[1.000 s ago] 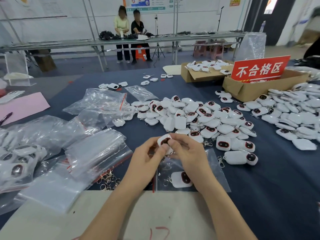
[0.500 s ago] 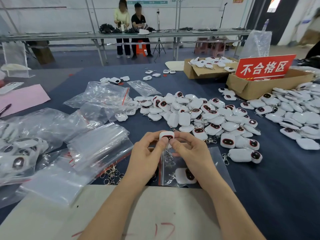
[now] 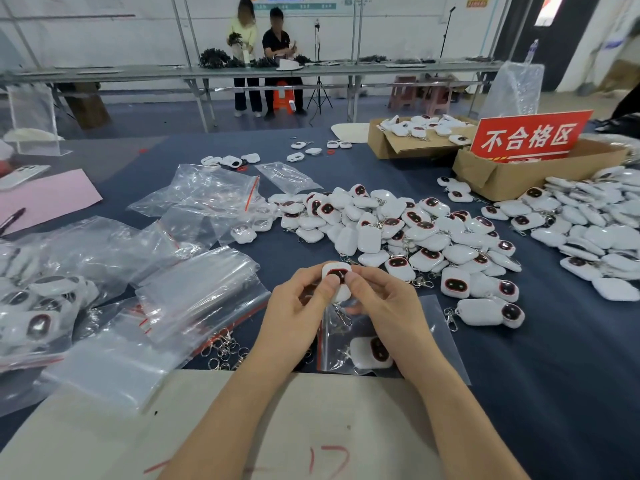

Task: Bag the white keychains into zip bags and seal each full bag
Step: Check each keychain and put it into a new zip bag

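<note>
Hands, left (image 3: 298,306) and right (image 3: 384,303), pinch one keychain (image 3: 336,277) between curled fingers. Zip bag (image 3: 398,337) lies just beneath, near the pile (image 3: 398,230).

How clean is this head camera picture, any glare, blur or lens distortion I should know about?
Head view: soft, even light, faint shadows; glare whitens the zip bags at left; the bright opening top right is blown out; wide-angle stretch softens the right-hand pile; the keychain pinched by left hand and right hand looks sharp.
</note>
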